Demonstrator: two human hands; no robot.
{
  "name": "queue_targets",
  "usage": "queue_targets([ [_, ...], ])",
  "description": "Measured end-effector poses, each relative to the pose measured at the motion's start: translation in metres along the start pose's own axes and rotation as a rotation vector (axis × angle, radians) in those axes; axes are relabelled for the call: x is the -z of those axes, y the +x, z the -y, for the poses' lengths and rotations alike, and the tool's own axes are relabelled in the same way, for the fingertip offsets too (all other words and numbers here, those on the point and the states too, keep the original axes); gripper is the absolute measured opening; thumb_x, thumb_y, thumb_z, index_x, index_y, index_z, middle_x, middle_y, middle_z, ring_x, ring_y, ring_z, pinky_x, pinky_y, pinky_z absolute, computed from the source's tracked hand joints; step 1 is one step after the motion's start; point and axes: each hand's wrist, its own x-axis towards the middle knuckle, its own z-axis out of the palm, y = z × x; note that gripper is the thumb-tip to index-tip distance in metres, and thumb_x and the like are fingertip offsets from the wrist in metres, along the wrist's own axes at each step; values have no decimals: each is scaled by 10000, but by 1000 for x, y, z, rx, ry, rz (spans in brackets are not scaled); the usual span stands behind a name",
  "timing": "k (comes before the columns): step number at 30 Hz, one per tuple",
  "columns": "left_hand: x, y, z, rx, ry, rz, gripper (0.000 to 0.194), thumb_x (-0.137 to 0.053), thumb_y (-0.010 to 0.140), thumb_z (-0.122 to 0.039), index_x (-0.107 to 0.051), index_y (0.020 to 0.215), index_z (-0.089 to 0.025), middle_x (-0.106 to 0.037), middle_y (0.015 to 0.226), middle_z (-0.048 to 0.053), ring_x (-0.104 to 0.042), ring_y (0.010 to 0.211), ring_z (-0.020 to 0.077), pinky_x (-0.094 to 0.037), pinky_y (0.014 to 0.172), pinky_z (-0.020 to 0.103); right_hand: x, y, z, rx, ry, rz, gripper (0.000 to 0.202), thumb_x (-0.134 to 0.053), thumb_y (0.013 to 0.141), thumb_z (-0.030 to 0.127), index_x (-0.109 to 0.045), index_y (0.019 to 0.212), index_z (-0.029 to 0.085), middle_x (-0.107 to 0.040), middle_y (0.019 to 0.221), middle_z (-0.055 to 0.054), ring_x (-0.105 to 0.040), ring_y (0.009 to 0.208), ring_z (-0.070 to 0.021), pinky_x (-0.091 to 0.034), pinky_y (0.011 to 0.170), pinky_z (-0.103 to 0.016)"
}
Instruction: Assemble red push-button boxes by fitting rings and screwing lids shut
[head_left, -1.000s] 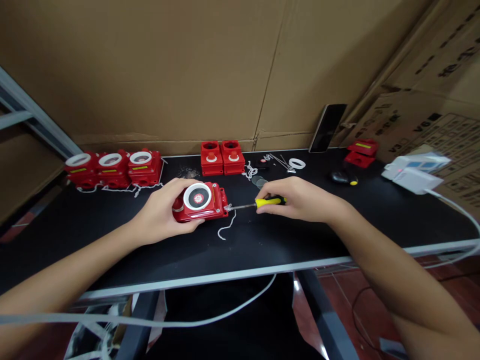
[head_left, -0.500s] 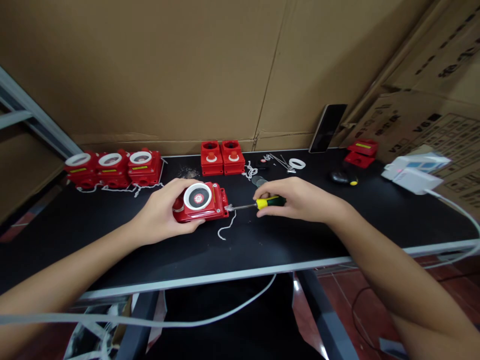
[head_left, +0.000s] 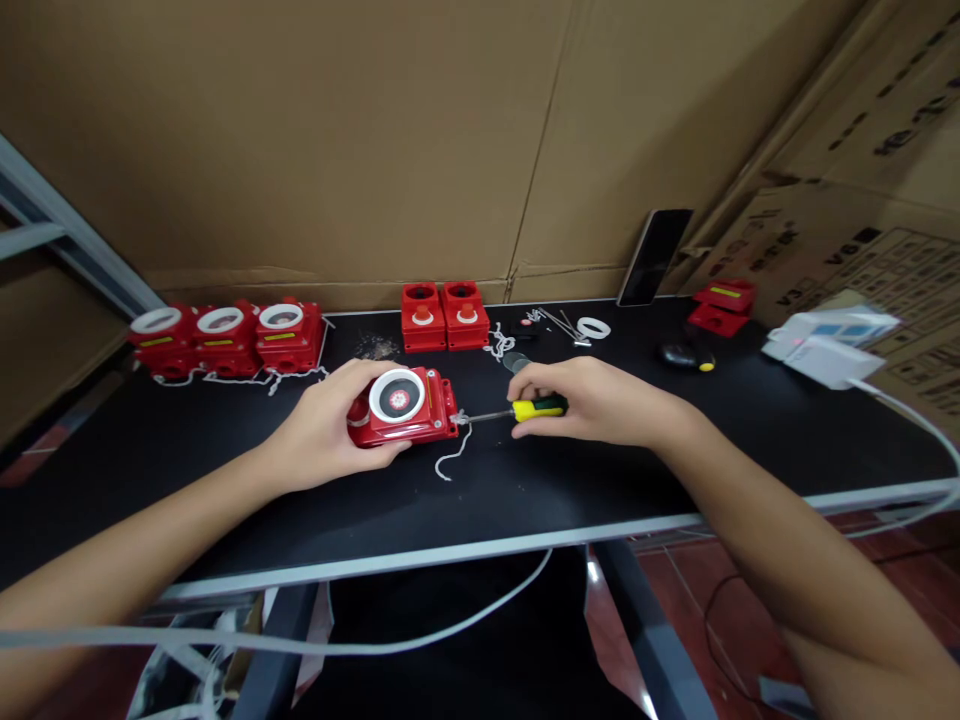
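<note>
My left hand (head_left: 330, 425) is wrapped round a red alarm box (head_left: 420, 425) with a white ring and a round dark face on top, holding it on its side on the black table. In my right hand (head_left: 581, 400) is a screwdriver with a yellow and dark green handle (head_left: 529, 409). Its metal shaft (head_left: 491, 416) points left, and the tip meets the right end of the box, where a white cord (head_left: 454, 460) is knotted and trails down. Whether the tip sits in a screw or in the cord cannot be made out.
Three red boxes with white rings (head_left: 221, 335) stand at the left back, cords before them. Two red housings (head_left: 444, 318) stand at the middle back, near loose screws and a white ring (head_left: 594, 328). A phone (head_left: 655, 257) leans on the cardboard; right lie a black-yellow tool (head_left: 679, 356) and white adapter (head_left: 832, 350).
My right hand and the screwdriver handle have turned slightly. The box has shifted very little in my left hand, and the tip stays at its right end.
</note>
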Motion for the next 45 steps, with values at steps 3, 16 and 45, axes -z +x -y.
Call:
queue_targets([
  [3,0,0,0,-12,-6,-4,630,-857,906,-530,-688,1443,-246,-820,1394,104,-835,1156,321,-676,1063,436,-1,0,0,-14,-5,-6,278,-916,979,393,-732,1127,247,-876,1046,-45,-822,907,-236,-553,815,-307],
  [16,-4,-1,3,7,-19,-11,645,-845,887,-569,-701,1427,-249,-826,1373,109,-827,1150,332,-677,1061,455,0,-2,0,3,-10,-10,252,-892,1007,403,-750,1149,251,-888,1070,-57,-852,928,-256,-586,840,-326],
  [45,-5,0,3,40,-8,7,641,-855,881,-563,-705,1427,-262,-825,1380,108,-818,1173,341,-676,1078,471,-1,-2,0,27,-31,-19,251,-863,1039,459,-744,1100,247,-879,1019,-56,-826,884,-237,-547,784,-306],
])
